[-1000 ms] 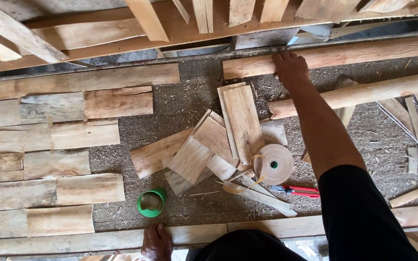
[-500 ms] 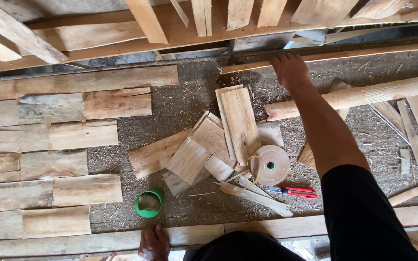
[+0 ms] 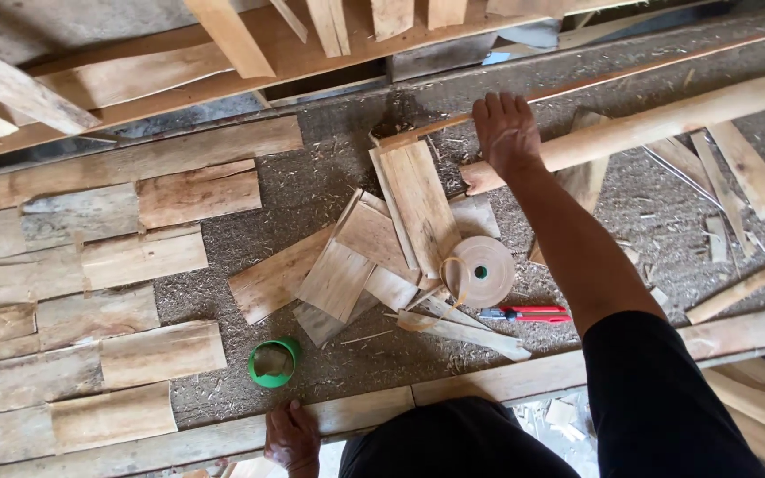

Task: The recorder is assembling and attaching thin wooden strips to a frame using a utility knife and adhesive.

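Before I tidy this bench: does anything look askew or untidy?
Yes. The loose wood pieces lie in a crisscross heap by the tape roll, unlike the neat rows at left. Shavings litter the surface.

**Pole under my right palm, plank under my left**

My right hand (image 3: pixel 508 133) lies flat, fingers pointing to twelve o'clock, on the near end of a pale round wooden pole (image 3: pixel 666 119). The pole is bare and smooth, lying on the gritty board and running from my palm out toward two o'clock. My left hand (image 3: pixel 292 438), down at six o'clock, rests fingers-down on the long light plank (image 3: pixel 524 376) that edges the board nearest me.
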